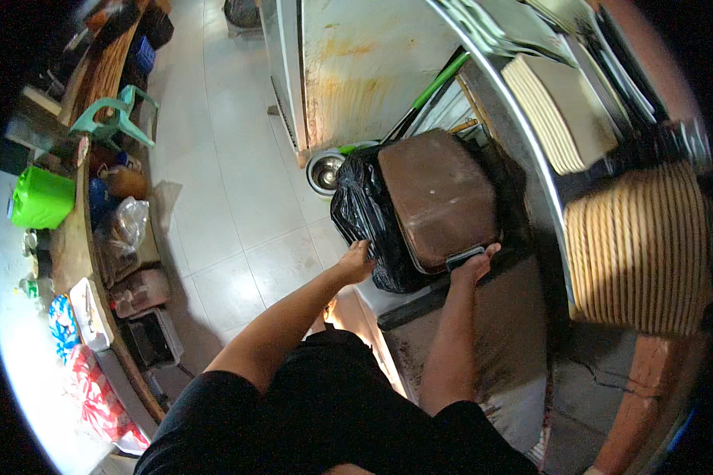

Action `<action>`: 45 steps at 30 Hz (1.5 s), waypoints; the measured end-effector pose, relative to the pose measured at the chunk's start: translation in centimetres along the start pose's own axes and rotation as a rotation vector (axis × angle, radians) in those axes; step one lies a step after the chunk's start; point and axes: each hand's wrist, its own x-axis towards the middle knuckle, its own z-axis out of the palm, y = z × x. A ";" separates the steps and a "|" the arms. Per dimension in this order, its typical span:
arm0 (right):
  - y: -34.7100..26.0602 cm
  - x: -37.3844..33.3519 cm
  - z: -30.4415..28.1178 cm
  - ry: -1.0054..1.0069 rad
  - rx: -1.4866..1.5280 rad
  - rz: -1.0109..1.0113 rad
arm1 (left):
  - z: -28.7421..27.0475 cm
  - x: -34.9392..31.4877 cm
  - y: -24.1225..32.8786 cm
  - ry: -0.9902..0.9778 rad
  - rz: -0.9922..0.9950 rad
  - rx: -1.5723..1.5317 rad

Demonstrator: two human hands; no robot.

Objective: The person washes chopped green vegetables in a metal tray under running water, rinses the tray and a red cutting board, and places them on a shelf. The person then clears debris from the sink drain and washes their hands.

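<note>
In front of me is a bin topped by a brown, scuffed, rectangular lid [440, 194]. A glossy black plastic bag [364, 210] bulges out along its left side. My left hand [356, 263] is at the near left edge of the bag, its fingers curled in against the plastic; the fingertips are partly hidden. At the lid's near right corner there is a dark grey handle [465, 257]. My right hand [475, 266] is closed round this handle, thumb side toward the lid.
Right of the bin, a metal-edged shelf holds stacked cream trays [638, 249]. Behind stand a stained white panel [380, 71], a green-handled pole [440, 81] and a round metal bowl [323, 172]. Along the left run a wooden counter, a green plastic stool [103, 119] and a bright green container [43, 198].
</note>
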 end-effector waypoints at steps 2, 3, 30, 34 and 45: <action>-0.4 -0.6 0.2 -0.183 0.159 0.028 | 1.6 2.1 -0.1 -0.033 -0.054 -0.020; -0.8 -0.9 0.4 -0.224 0.227 0.060 | 1.9 3.0 -0.3 -0.044 -0.067 -0.025; 7.0 -32.8 1.2 -1.478 -1.132 -1.790 | -2.2 -51.0 -21.8 0.915 -0.833 -0.756; 15.4 -44.1 -6.7 -2.093 -0.992 -1.910 | 2.5 -56.9 -15.8 0.960 -0.603 -1.255; 33.7 -64.9 -42.4 -3.806 -0.276 -1.345 | 37.9 -80.5 -11.6 2.011 -1.175 -1.797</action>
